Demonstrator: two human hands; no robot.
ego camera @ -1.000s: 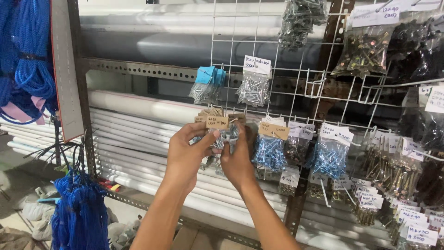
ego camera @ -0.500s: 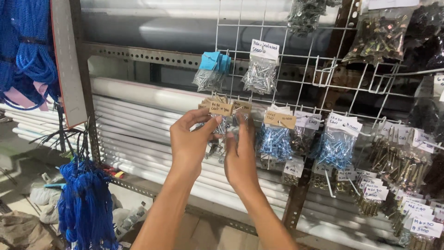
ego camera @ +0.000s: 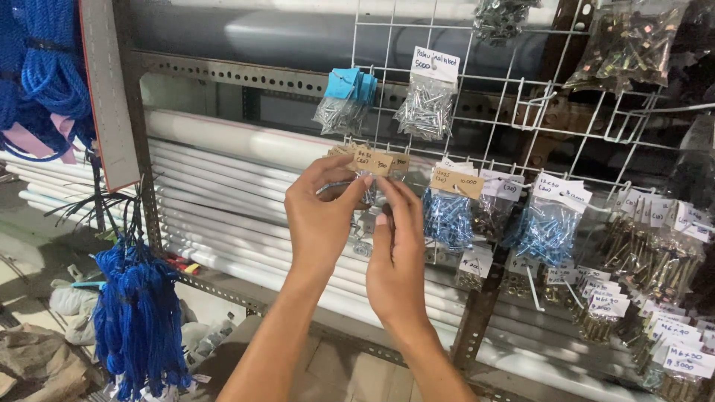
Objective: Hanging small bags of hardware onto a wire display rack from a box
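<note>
Both arms reach up to the white wire grid panel (ego camera: 521, 45). The left hand (ego camera: 320, 219) pinches a small clear bag of fasteners with a brown card label (ego camera: 370, 165), hanging at the grid's lower left edge. The right hand (ego camera: 398, 253) steadies the bag from below, fingers curled. Judged step: seating it on its hook; next needs careful alignment. Beyond lie white plastic pipes (ego camera: 223, 141).

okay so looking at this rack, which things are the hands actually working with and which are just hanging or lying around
In hand:
- left hand and right hand, both on the small clear packet with a brown card tag
- wire grid rack it hangs from

Just around:
- blue screw packets
- white pipes
- blue rope bundle
</note>
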